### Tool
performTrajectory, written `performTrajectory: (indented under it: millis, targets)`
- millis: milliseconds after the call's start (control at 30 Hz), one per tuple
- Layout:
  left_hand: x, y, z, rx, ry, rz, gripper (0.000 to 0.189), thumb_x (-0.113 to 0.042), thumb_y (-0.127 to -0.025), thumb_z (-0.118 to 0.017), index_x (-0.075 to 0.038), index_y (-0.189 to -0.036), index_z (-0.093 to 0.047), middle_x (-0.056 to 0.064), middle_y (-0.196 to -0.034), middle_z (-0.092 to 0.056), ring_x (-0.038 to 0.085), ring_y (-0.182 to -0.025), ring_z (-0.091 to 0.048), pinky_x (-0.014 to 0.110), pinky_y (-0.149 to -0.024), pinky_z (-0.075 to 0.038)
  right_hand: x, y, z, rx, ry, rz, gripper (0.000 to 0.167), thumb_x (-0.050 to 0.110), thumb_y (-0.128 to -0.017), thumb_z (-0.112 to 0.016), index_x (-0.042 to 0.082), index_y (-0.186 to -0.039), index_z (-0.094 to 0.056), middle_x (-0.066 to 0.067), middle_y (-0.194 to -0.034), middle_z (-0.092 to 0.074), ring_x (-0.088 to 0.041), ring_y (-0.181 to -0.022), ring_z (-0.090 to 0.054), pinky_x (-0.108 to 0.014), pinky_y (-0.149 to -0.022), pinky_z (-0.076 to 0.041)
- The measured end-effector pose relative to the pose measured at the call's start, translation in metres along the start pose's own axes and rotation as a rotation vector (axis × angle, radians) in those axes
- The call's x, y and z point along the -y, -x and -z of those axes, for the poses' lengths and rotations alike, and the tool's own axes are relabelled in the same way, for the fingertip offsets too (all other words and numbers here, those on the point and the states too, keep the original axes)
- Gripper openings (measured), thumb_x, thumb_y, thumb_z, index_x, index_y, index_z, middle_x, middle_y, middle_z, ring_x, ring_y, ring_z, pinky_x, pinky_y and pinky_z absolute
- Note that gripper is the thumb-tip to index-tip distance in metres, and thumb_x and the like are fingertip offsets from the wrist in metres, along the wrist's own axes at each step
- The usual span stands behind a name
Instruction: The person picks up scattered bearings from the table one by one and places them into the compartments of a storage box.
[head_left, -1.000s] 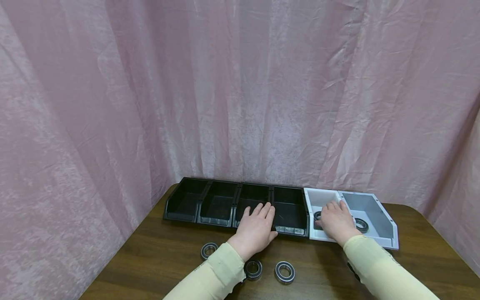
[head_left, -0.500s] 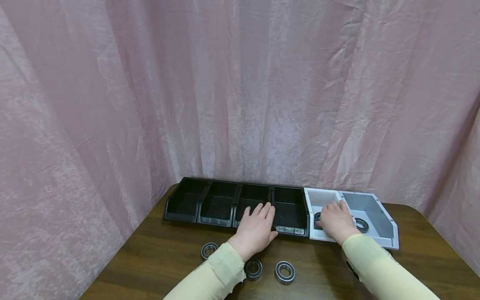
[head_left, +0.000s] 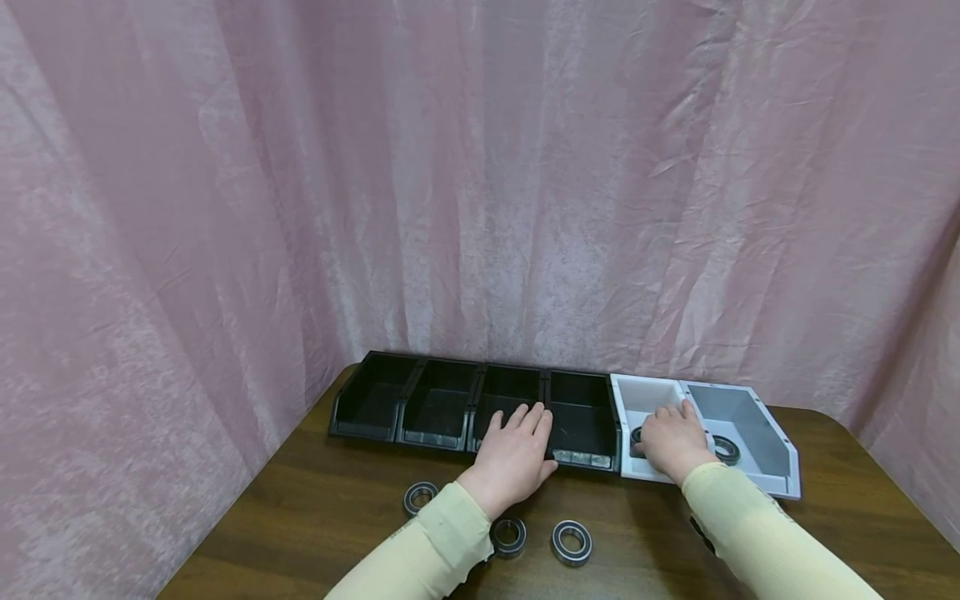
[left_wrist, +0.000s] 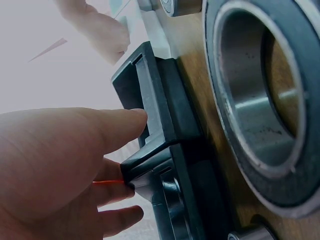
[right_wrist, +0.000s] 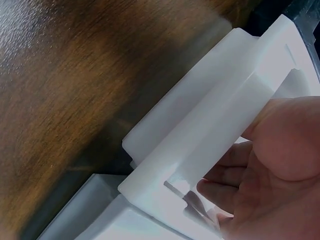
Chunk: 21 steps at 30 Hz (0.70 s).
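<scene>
My left hand lies over the front of the middle black bins, fingers spread and straight. In the left wrist view its thumb and fingers lie along the black bin rims. My right hand reaches into the white bin, its fingers loosely bent behind the front wall. A ball bearing lies in that bin beside the right thumb, partly covered by the hand. Another bearing lies in the pale bin on the far right.
Several bearings lie on the wooden table in front of the bins: one on the left, a middle bearing by the left sleeve, and a right bearing. A pink curtain hangs behind the row.
The head view has shifted very slightly. Both hands, the bearings and the bins otherwise stay in place.
</scene>
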<state>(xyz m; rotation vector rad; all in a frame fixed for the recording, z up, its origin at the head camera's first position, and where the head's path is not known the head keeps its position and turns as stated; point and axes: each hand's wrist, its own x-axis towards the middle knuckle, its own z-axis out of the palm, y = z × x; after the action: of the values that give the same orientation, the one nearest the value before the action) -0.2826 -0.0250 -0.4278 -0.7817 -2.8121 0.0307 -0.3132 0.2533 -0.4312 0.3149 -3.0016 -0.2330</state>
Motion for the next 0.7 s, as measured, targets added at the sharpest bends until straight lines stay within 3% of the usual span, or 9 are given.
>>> performTrajectory:
  millis: [700]
  targets:
    - [0.000, 0.001, 0.001, -0.004, -0.011, 0.000, 0.073, -0.049, -0.106, -0.074, -0.010, -0.164, -0.051, 0.009, -0.171, -0.048, 0.030, -0.155, -0.049, 0.059, -0.123, -0.043, 0.004, 0.002, 0.014, 0.085, -0.001, -0.012, 0.032, 0.029, -0.098, -0.081, -0.003, -0.099, -0.078, -0.021, -0.101, -0.069, -0.045, -0.111, -0.063, -0.071, -0.120, -0.032]
